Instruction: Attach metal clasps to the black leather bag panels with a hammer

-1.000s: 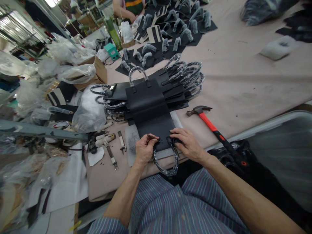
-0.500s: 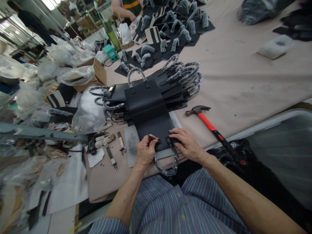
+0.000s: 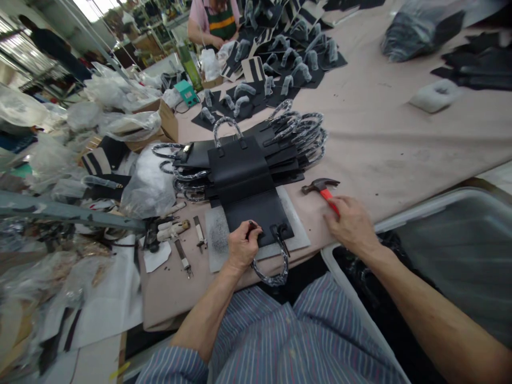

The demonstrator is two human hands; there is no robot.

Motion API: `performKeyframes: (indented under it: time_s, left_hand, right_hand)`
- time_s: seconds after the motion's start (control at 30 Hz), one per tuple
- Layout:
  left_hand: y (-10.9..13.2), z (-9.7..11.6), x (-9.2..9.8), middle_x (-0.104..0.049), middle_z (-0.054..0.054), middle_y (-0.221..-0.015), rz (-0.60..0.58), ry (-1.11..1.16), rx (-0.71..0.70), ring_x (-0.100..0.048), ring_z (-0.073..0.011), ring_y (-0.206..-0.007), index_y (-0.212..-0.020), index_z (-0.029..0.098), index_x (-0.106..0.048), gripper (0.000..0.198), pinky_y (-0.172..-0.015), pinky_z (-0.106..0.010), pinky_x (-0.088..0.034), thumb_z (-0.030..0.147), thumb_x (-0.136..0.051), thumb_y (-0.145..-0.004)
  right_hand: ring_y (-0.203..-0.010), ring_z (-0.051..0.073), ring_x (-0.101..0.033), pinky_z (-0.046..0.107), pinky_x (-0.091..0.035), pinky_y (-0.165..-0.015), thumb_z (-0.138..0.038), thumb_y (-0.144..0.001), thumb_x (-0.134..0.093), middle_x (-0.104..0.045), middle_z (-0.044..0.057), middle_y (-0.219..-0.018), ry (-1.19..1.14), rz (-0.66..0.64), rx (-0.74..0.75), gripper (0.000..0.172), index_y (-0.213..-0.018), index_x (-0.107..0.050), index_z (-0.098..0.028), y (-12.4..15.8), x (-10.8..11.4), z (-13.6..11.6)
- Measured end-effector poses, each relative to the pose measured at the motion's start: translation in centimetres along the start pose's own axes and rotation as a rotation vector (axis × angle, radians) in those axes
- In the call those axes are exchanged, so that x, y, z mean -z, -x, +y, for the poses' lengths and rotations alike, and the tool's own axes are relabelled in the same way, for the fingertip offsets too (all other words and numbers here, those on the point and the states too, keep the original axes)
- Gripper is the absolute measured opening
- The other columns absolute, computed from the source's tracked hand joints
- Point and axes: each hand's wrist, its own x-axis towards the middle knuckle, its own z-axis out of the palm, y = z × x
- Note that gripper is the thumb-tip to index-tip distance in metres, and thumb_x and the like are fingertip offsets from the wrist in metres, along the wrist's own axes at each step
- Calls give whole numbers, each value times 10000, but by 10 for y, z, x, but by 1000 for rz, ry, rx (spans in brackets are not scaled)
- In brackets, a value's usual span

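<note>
My left hand (image 3: 243,242) is closed in a pinch over the near end of a black leather bag panel (image 3: 256,213); a small dark piece shows at its fingertips, too hidden to name. By that hand, a plastic-wrapped bag handle (image 3: 276,278) loops off the panel over the table edge. My right hand (image 3: 352,224) is wrapped round the red and black handle of a claw hammer (image 3: 321,185), whose head lies on the table to the right of the panel. Beneath the panel is a grey board (image 3: 298,226).
Black bag panels with wrapped handles (image 3: 296,130) are stacked beyond. Several small hand tools (image 3: 184,258) lie at left, near plastic bags (image 3: 146,186). A grey plastic bin (image 3: 452,234) stands at right. Across the table a person (image 3: 214,26) works.
My right hand has left the bag handle's end and moved right, taking hold of the hammer. The hammer's handle has swung up from the bin. My left hand stays at the panel.
</note>
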Motion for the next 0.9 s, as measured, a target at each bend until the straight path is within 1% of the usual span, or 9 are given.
performKeyframes:
  time_s: [0.1,0.17,0.3,0.37,0.47,0.53,0.7,0.8,0.9]
  left_hand:
    - [1,-1,1,-741,-14,-859,-32,-16,-54,-709,-161,-795,-898,225,-646,76,-781,-265,-552,260,-582,-919]
    - [0,-1,2,-736,-17,-863,-64,-18,-93,-702,-157,-789,-882,224,-650,95,-780,-263,-544,258,-574,-928]
    - [1,1,3,-734,-21,-868,-85,0,-123,-699,-161,-804,-890,225,-661,110,-789,-268,-542,243,-560,-927]
    - [2,1,4,-738,-22,-869,-84,8,-123,-701,-164,-805,-887,225,-667,116,-786,-270,-546,225,-556,-920]
    - [3,-1,4,-737,-20,-847,-97,9,-136,-701,-161,-781,-864,223,-670,129,-785,-271,-550,196,-556,-919]
    - [3,-3,4,-735,-20,-840,-101,7,-149,-698,-159,-776,-863,219,-673,131,-797,-273,-552,186,-560,-922]
    - [2,-10,2,-734,-22,-850,-83,6,-186,-691,-151,-775,-869,198,-677,125,-794,-262,-546,160,-570,-921]
    - [2,-13,0,-722,-17,-815,-78,-16,-203,-681,-146,-742,-870,189,-675,107,-757,-250,-538,146,-587,-911]
    - [3,-13,0,-718,-13,-804,-88,-35,-208,-680,-146,-738,-878,193,-676,102,-754,-249,-538,158,-590,-921]
  right_hand:
    - [-1032,434,-598,617,-501,-905,-358,-840,-602,-619,231,-1073,243,-97,-158,370,-1122,-654,-124,2,14,27]
    - [-922,406,-619,581,-519,-835,-367,-799,-627,-619,202,-934,207,-168,-289,303,-998,-651,-140,1,19,35]
    - [-635,240,-575,405,-538,-624,-309,-685,-668,-548,52,-678,-418,-357,-731,185,-802,-554,-222,-10,26,21]
    - [-518,183,-500,342,-494,-503,-353,-707,-623,-506,18,-631,-629,-473,-793,176,-780,-524,-227,-16,30,-1]
    - [-403,137,-364,281,-372,-374,-463,-829,-471,-414,-28,-584,-649,-500,-751,229,-799,-484,-237,-20,44,-44]
    - [-383,136,-336,263,-311,-349,-550,-913,-380,-386,-45,-564,-609,-423,-659,329,-836,-481,-247,-22,59,-75]
    - [-475,166,-478,288,-314,-469,-563,-1008,-375,-502,-4,-565,-193,-189,15,388,-822,-498,-245,-26,96,-135]
    - [-416,159,-434,307,-219,-470,-423,-1038,-325,-511,-2,-535,77,-329,229,347,-783,-469,-236,-23,99,-146]
    - [-379,146,-396,312,-157,-470,-367,-1047,-333,-517,-13,-523,215,-416,301,328,-781,-466,-230,-22,103,-150]
